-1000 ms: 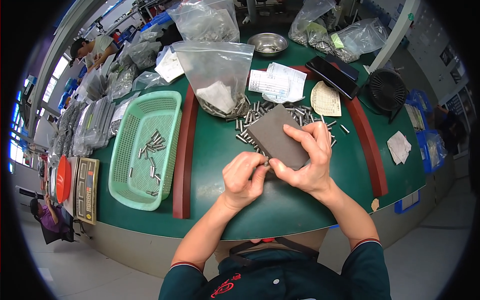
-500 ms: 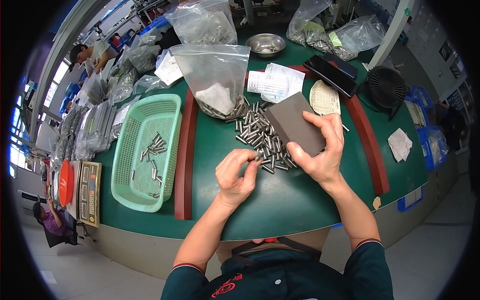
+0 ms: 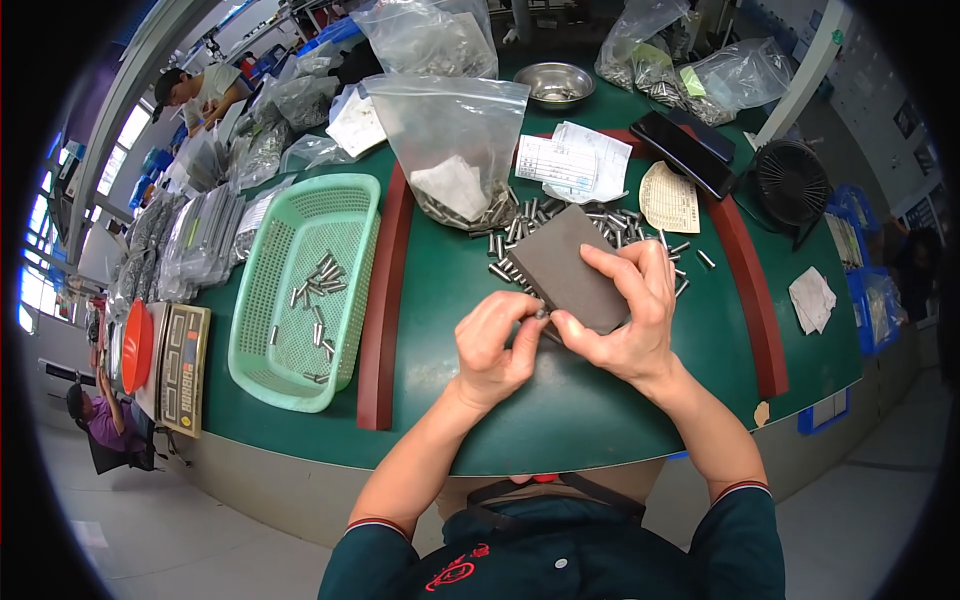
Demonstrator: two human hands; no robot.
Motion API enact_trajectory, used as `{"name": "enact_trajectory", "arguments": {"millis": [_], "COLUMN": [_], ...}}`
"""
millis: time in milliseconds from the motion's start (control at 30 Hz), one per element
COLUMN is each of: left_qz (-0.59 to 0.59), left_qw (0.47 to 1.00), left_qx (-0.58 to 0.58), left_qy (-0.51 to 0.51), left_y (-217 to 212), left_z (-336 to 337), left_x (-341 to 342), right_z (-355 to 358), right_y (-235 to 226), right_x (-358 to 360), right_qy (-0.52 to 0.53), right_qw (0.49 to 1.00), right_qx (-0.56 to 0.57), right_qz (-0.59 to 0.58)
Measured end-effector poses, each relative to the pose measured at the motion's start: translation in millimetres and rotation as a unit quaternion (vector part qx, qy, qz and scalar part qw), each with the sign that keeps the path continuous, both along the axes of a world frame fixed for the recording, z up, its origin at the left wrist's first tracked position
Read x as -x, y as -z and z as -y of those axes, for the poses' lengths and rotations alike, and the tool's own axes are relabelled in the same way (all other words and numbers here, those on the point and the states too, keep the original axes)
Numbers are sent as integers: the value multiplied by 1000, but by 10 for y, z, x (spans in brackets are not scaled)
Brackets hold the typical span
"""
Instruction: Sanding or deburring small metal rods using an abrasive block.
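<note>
No words are legible: fine print covers the white slip (image 3: 552, 166) at one o'clock and cream card (image 3: 668, 200) at two; a red emblem (image 3: 450, 576) marks the shirt (image 3: 640, 560), six o'clock.

In front of the flat, grey-brown rectangular block (image 3: 565, 265), smooth dark-green bench (image 3: 560, 420) lies open between two bare forearms (image 3: 432, 440). Left of the block, a bare strip reaches a long dark-red bar (image 3: 383, 330), with the mint-green perforated plastic basket (image 3: 290, 398) walling off the space past it. Behind the block, loose silvery metal pins (image 3: 622, 228) and a tall clear plastic bag (image 3: 450, 130) obstruct passage. Right of the block, open surface ends at a curved dark-red bar (image 3: 752, 300).
</note>
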State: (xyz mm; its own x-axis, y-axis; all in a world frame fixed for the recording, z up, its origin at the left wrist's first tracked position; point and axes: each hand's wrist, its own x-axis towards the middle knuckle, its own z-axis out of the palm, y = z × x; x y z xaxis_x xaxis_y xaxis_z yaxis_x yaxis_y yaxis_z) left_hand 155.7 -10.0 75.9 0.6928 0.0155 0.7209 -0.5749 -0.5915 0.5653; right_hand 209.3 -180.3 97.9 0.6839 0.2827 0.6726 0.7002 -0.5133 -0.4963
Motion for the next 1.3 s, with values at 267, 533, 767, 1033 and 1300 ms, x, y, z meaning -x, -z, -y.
{"name": "enact_trajectory", "arguments": {"millis": [267, 533, 767, 1033, 1300], "left_qz": [37, 42, 48, 4, 80], "left_qw": [997, 999, 995, 996, 995], "left_qx": [-53, 24, 55, 39, -55], "left_qy": [47, -2, -62, -75, 22], "left_y": [-51, -20, -8, -20, -31], "left_z": [39, -18, -92, -122, -36], "left_x": [-1, -10, -48, -57, -27], "right_z": [-22, 268, 136, 43, 19], "right_y": [-16, -32, 19, 32, -4], "right_x": [-64, -293, -171, -27, -193], "right_qy": [-28, 26, -4, -32, 23], "right_qw": [998, 976, 994, 997, 997], "right_qx": [-47, -193, -106, -64, -64], "right_qz": [-17, -96, -28, -2, -44]}}
